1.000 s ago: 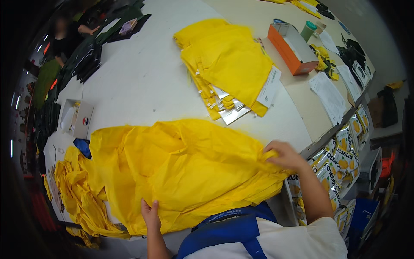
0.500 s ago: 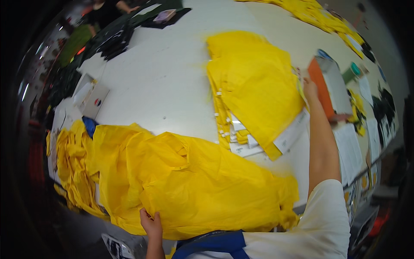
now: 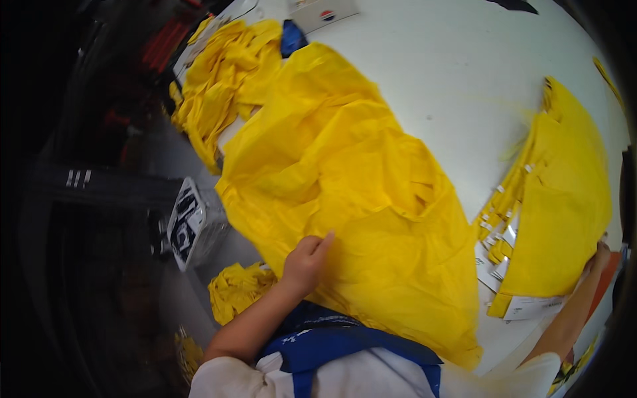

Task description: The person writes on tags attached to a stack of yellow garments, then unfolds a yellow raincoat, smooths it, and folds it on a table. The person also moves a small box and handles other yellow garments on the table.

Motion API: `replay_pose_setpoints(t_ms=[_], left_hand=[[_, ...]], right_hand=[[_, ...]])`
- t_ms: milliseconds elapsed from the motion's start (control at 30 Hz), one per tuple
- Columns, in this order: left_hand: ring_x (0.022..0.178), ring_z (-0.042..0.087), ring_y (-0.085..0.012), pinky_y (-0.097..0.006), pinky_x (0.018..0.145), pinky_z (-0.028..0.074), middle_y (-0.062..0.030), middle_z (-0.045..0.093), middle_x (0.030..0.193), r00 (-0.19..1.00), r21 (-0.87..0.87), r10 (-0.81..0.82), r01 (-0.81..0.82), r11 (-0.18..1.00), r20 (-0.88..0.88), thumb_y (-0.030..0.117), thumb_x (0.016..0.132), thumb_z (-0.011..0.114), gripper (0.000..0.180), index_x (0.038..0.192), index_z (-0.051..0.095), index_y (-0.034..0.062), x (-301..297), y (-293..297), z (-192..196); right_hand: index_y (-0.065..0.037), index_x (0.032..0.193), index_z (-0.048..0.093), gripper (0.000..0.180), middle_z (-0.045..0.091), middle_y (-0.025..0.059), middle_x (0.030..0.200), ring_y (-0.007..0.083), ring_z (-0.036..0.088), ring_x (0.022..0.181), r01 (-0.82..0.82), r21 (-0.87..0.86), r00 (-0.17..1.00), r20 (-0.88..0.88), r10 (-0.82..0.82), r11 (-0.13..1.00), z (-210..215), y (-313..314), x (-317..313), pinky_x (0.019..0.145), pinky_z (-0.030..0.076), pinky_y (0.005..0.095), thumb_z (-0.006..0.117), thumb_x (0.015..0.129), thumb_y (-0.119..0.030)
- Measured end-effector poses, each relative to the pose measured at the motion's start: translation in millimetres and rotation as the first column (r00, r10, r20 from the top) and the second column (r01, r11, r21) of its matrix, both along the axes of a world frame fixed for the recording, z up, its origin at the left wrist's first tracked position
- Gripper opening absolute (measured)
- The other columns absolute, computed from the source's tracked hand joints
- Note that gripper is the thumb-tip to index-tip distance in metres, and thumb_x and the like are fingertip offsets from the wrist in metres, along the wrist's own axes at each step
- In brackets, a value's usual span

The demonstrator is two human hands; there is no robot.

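A large, crumpled yellow garment (image 3: pixel 371 172) with a collar-like opening lies spread along the near table edge. My left hand (image 3: pixel 306 264) is over its near side, fingers curled against the fabric and one digit pointing up, slightly blurred. At the right stands a stack of folded yellow garments (image 3: pixel 561 199), with white tags and papers showing along its left side. My right hand (image 3: pixel 599 257) is at the stack's near right edge, beside an orange panel (image 3: pixel 602 288). Its fingers are partly hidden there, so their grip is not clear.
A bunched yellow heap (image 3: pixel 232 73) lies at the far left of the table, with a blue item (image 3: pixel 292 38) beside it. Behind is a white box (image 3: pixel 325 12). Below the table edge are a clear plastic container (image 3: pixel 199 225) and more yellow fabric (image 3: pixel 242 288).
My view has swung left, so the garment and stack sit farther right in the picture. My left hand has shifted along the garment's near side; my right hand is still beside the stack.
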State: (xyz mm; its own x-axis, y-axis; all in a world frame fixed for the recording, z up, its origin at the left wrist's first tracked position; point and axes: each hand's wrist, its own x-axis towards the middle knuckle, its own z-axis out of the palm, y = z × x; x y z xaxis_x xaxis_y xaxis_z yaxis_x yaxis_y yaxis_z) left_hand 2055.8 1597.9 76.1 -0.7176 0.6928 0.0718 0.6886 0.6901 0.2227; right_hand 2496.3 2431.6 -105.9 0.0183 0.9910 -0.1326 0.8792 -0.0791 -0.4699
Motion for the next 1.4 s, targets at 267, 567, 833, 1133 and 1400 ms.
replay_pose_setpoints(t_ms=[267, 567, 833, 1133, 1400], left_hand=[[0.072, 0.058, -0.0224, -0.03, 0.058, 0.048, -0.0064, 0.058, 0.082, 0.994, 0.162, -0.098, 0.091, 0.983, 0.038, 0.007, 0.076, 0.065, 0.033, 0.109, 0.069, 0.0091, 9.1, 4.0, 12.6], [0.073, 0.058, -0.0216, -0.03, 0.06, 0.048, -0.0073, 0.06, 0.085, 0.942, 0.419, -0.335, 0.297, 0.858, 0.018, 0.005, 0.073, 0.062, 0.03, 0.103, 0.067, 0.0039, -0.1, -21.5, 4.4], [0.075, 0.058, -0.0265, -0.033, 0.065, 0.049, -0.0089, 0.059, 0.087, 0.824, 0.697, -0.536, 0.275, 0.662, 0.184, 0.004, 0.077, 0.062, 0.016, 0.093, 0.064, 0.003, -15.6, -31.6, -4.1], [0.098, 0.053, -0.0331, -0.04, 0.086, 0.045, -0.0124, 0.056, 0.105, 0.913, 0.507, -0.199, -0.01, 0.862, 0.355, -0.003, 0.071, 0.061, 0.035, 0.105, 0.058, 0.0052, -67.4, -127.3, -5.0], [0.109, 0.051, -0.0258, -0.038, 0.089, 0.04, -0.0043, 0.055, 0.117, 0.912, 0.475, -0.404, 0.328, 0.816, 0.064, 0.007, 0.07, 0.066, 0.037, 0.106, 0.06, 0.0127, -77.4, -106.4, -2.1]], right_hand=[[-0.004, 0.118, 0.062, 0.041, 0.064, 0.0086, 0.114, 0.0218, 0.062, 0.102, 0.087, 0.309, 0.884, -0.463, 0.07, 0.947, 108.6, -82.4, 13.8, 0.08, 0.047, 0.034, 0.051, 0.094, -0.035], [-0.01, 0.118, 0.051, 0.026, 0.062, 0.003, 0.105, 0.0104, 0.061, 0.085, -0.085, 0.307, 0.666, -0.69, 0.283, 0.948, 239.2, -334.6, -106.7, 0.068, 0.043, 0.0187, 0.054, 0.094, -0.019], [-0.001, 0.12, 0.046, 0.042, 0.045, 0.0046, 0.101, 0.0126, 0.055, 0.088, -0.583, -0.323, 0.558, -0.826, 0.078, 0.745, 173.1, -737.5, -354.6, 0.079, 0.048, 0.0269, 0.064, 0.083, 0.0], [-0.002, 0.119, 0.046, 0.044, 0.044, 0.0015, 0.105, 0.0056, 0.046, 0.089, -0.455, -0.331, 0.387, -0.91, -0.151, 0.827, 185.8, -759.3, -388.7, 0.078, 0.04, 0.0171, 0.059, 0.079, 0.012], [-0.002, 0.125, 0.046, 0.048, 0.045, 0.003, 0.108, 0.0055, 0.05, 0.086, -0.426, -0.292, 0.318, -0.935, -0.161, 0.856, 220.1, -754.2, -397.6, 0.077, 0.045, 0.017, 0.059, 0.08, 0.011]])
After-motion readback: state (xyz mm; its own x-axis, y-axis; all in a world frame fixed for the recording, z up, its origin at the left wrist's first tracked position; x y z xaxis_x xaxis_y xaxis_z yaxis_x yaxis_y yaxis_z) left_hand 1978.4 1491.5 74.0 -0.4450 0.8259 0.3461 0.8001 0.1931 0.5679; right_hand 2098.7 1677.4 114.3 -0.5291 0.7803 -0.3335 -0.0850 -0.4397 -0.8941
